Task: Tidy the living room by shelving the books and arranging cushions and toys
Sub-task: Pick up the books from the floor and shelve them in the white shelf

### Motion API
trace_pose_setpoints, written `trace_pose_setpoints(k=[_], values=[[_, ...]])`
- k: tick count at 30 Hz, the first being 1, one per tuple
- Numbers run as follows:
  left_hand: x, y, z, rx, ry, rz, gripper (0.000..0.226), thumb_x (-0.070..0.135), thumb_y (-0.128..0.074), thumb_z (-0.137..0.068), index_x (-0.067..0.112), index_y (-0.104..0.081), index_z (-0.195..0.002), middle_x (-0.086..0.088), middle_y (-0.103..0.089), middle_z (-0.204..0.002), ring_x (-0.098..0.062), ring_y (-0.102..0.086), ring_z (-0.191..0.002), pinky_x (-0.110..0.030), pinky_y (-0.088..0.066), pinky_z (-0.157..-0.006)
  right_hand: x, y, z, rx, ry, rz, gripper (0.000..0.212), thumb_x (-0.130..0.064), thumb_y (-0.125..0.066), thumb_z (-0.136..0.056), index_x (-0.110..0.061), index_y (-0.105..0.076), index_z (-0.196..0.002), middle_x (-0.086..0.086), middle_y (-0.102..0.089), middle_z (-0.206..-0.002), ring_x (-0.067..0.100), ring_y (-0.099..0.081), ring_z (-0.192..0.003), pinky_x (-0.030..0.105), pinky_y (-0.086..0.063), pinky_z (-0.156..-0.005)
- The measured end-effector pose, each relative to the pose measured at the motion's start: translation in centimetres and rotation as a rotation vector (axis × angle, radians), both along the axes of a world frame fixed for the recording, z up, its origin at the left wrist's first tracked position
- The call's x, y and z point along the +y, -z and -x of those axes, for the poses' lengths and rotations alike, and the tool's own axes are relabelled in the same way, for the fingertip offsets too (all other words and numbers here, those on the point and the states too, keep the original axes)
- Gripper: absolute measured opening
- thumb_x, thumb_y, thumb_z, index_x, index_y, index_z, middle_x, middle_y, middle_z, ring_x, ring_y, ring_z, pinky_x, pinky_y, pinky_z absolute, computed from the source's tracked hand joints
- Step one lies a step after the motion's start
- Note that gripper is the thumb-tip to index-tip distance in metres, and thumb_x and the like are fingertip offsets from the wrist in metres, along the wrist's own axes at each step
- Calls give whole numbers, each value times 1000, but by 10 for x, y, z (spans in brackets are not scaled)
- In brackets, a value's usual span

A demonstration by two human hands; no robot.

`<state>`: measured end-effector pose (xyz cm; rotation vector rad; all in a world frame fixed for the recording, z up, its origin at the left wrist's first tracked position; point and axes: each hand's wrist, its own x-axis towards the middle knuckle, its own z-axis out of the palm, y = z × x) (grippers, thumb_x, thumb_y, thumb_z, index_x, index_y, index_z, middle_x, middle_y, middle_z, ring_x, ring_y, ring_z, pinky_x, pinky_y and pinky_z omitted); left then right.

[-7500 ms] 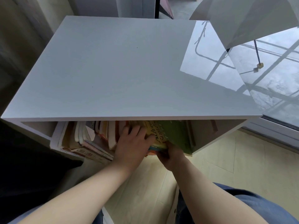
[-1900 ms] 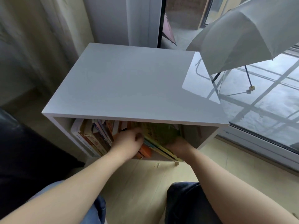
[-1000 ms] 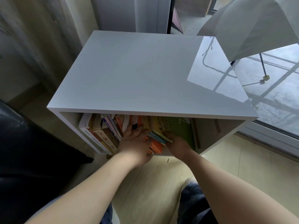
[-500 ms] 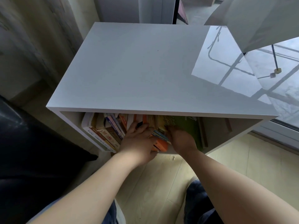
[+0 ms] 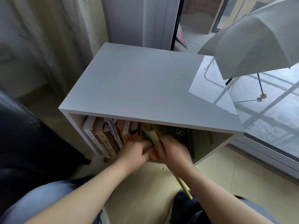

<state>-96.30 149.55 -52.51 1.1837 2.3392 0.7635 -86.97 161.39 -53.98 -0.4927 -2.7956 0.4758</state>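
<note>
A low white cabinet [image 5: 145,84] has one open shelf with a row of leaning books [image 5: 105,139] on its left side. A dark green book [image 5: 179,133] marked with an 8 stands to their right. My left hand [image 5: 135,152] and my right hand [image 5: 173,151] meet at the shelf's front, fingers curled. Between them they pinch a thin yellow-green book [image 5: 151,137]. Its yellow lower edge sticks out below my right forearm, over the floor. An orange book shows just under my left fingers.
A dark sofa or cushion [image 5: 24,143] lies close on the left. An open grey umbrella [image 5: 252,39] hangs over the cabinet's right rear corner by the glass door [image 5: 275,110]. Curtains hang behind on the left. Pale floor lies in front of the cabinet.
My hands have come together on the thin yellow-green book, and its lower end now juts out of the shelf under my right forearm. The view has pulled back.
</note>
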Motion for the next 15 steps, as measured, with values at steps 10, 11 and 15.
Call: trace_pose_setpoints(k=[10, 11, 15], values=[[-38, -54, -55, -58, -224, -431, 14, 30, -65, -80, 31, -52, -84, 11, -53, -94, -2, -56, -84, -18, -51, -72, -27, -90, -26, 261, -183, 157, 18, -35, -35, -76, -21, -39, -67, -12, -36, -64, 10, -34, -50, 13, -23, -43], [-41, -63, -59, -59, -228, -471, 15, 39, -62, -75, 31, -51, -83, 11, -52, -92, -1, -56, -83, -16, -50, -70, -28, -98, -27, 290, -203, 183, 16, -35, -35, -75, -21, -37, -67, -13, -34, -61, 10, -32, -51, 16, -27, -46], [-36, -108, -58, -9, -269, -527, 18, 39, -59, -75, 25, -51, -84, 5, -51, -90, -1, -51, -82, -18, -46, -70, -24, -147, -20, 324, -221, 294, 18, -19, -48, -81, -14, -42, -65, -12, -35, -57, 5, -35, -53, 14, -28, -50]])
